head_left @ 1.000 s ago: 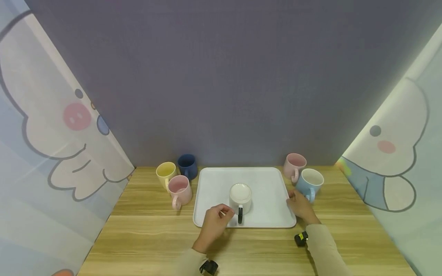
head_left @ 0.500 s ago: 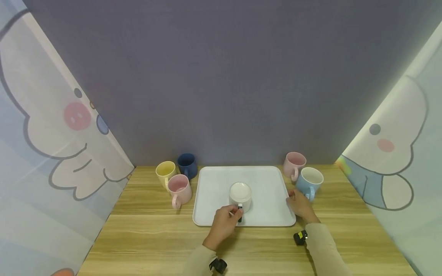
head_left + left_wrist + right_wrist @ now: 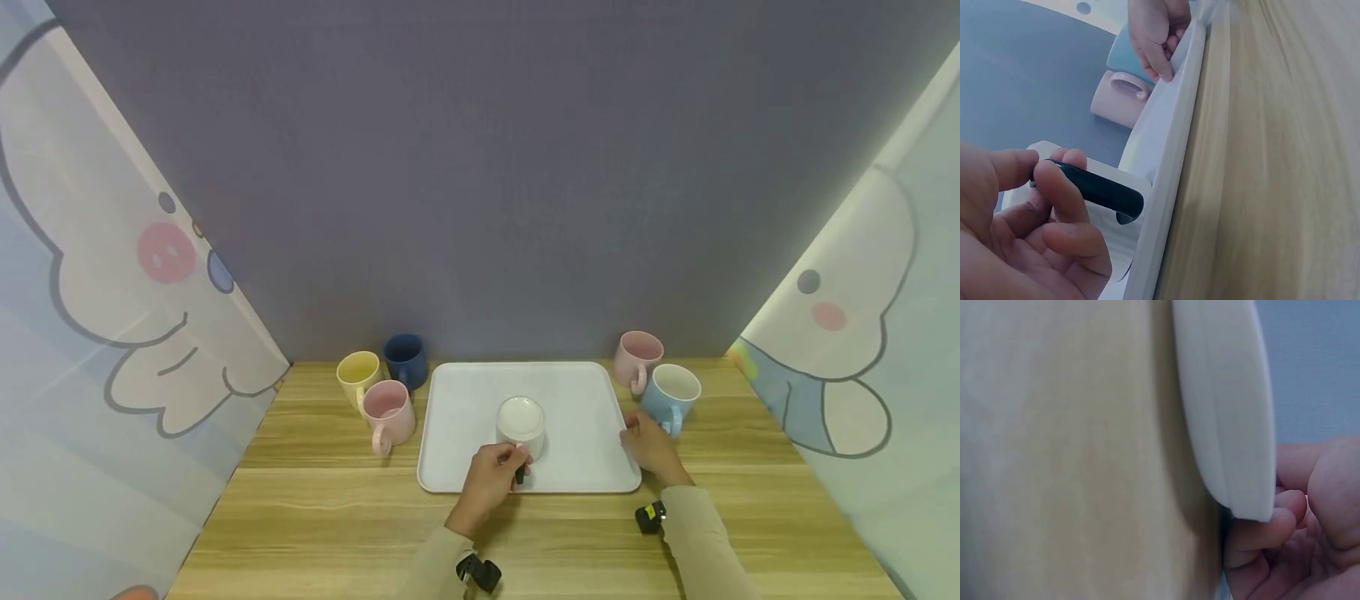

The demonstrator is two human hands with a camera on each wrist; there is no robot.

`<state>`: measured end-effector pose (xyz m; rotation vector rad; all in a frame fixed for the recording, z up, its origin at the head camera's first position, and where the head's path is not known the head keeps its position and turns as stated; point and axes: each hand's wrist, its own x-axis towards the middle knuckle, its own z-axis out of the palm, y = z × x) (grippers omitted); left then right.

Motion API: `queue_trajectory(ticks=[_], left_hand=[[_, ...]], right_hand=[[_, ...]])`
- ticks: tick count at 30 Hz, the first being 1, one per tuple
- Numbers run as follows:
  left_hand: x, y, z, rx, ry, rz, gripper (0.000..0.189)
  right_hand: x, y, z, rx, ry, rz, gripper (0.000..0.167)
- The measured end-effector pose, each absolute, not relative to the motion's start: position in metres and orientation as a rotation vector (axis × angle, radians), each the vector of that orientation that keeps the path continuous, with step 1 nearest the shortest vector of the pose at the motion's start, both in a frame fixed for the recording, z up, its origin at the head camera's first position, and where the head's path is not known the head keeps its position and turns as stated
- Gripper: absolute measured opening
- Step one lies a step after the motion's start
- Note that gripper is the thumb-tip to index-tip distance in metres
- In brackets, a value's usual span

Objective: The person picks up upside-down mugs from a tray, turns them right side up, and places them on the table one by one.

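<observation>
A white mug [image 3: 521, 415] stands upside down on the white tray [image 3: 463, 396], its base facing up and its handle toward me. My left hand [image 3: 487, 477] pinches that handle between thumb and fingers. In the left wrist view the dark handle [image 3: 1100, 189] shows between the fingers, low over the near rim. My right hand [image 3: 651, 448] grips the right rim of the tray. The right wrist view has its fingers [image 3: 1263, 531] curled under the tray's corner [image 3: 1250, 500]. A light blue mug [image 3: 670, 396] stands just behind the right hand.
At the left of the tray a yellow mug [image 3: 358, 373], a dark blue mug [image 3: 406, 360] and a pink mug [image 3: 390, 411] stand upright. Another pink mug [image 3: 638, 357] stands at the back right. A grey panel [image 3: 517, 183] rises behind the wooden table [image 3: 322, 508].
My left hand has moved right to the white mug and taken its handle in a pinch. The right hand has stayed at the tray's rim.
</observation>
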<state>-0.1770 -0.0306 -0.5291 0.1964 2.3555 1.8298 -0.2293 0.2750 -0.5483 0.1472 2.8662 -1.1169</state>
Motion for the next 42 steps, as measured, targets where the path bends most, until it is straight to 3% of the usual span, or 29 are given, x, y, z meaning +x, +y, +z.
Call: queue_trajectory(ticks=[15, 42], left_hand=[[-0.1794, -0.0314, -0.5279, 0.086, 2.126, 1.996, 0.039], [-0.1837, -0.0329, -0.5226, 0.041, 2.28, 1.968, 0.034]], right_hand=[[-0.2306, 0.2763, -0.5502, 0.168, 2.861, -1.111, 0.032], [-0.2288, 0.2755, -0.5477, 0.166, 2.834, -1.165, 0.031]])
